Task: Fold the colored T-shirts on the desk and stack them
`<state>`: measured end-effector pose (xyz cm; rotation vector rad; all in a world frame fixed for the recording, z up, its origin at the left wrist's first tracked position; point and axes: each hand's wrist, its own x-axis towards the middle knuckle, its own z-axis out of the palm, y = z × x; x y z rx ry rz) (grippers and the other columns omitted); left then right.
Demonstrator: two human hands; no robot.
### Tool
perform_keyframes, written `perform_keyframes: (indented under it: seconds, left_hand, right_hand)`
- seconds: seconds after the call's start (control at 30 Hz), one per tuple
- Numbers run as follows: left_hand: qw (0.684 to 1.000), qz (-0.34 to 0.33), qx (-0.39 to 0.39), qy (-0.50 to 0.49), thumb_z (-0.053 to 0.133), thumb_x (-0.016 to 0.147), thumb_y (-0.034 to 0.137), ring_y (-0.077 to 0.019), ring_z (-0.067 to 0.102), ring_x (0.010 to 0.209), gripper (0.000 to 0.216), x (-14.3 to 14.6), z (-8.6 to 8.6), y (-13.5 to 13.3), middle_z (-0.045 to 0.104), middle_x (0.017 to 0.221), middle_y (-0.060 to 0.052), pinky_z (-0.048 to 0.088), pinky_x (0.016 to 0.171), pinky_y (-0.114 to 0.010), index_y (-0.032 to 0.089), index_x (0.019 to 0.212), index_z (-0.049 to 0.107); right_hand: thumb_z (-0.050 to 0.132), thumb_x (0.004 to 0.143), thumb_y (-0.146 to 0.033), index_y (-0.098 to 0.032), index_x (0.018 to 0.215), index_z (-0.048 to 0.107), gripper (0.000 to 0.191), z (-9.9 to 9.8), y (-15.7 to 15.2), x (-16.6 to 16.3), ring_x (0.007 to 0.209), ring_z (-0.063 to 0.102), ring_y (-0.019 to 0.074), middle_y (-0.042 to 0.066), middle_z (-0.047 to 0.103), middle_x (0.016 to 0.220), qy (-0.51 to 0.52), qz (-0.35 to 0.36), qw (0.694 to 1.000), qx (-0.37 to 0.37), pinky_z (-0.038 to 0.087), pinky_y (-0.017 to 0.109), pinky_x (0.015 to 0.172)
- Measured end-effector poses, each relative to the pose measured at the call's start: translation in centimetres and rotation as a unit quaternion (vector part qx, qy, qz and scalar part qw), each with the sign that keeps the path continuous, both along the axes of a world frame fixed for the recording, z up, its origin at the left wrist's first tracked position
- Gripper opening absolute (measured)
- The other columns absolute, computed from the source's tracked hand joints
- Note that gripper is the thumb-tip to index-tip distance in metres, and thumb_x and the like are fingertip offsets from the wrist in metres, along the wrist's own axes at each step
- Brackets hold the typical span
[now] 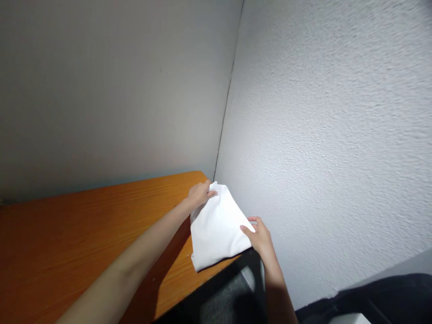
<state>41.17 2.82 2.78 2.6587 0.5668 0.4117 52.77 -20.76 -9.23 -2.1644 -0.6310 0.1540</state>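
So the cloth (221, 229) is stretched out between both hands over the table (101, 220). Left hand (199, 194) looks clamped on its far edge, thumb on top, other fingertips tucked out of sight. Right hand (260, 235) has the right corner pinched, thumb over, fingers behind.

My worry is the loose corner nearest the wearer, below the left fingers: nobody's got it, so a tug could easily fold it under or crease it. The black thing (219, 299) sits just below the right fingers, and a low sweep might snag fabric on its edge. Also, the wall (303, 135) is right beyond those same fingers, so pulling wide that way risks bumped knuckles and a dropped corner.
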Motion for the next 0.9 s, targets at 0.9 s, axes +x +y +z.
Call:
perform_keyframes:
  seconds: [0.9]
  left_hand:
    - [0.896, -0.136, 0.422, -0.039, 0.047, 0.092, 0.016, -0.0230, 0.065, 0.081, 0.027, -10.3, -11.3, -13.1, 0.066, 0.103, -0.022, 0.051, 0.059, -0.031, 0.000, 0.110, 0.058]
  right_hand:
    - [0.037, 0.093, -0.047, -0.015, 0.119, 0.058, 0.047, 1.3, 4.2, -1.1, 0.111, 0.050, 0.0352, 0.018, 0.060, 0.117, -0.355, 0.029, 0.924, -0.138, 0.037, 0.049, 0.091]
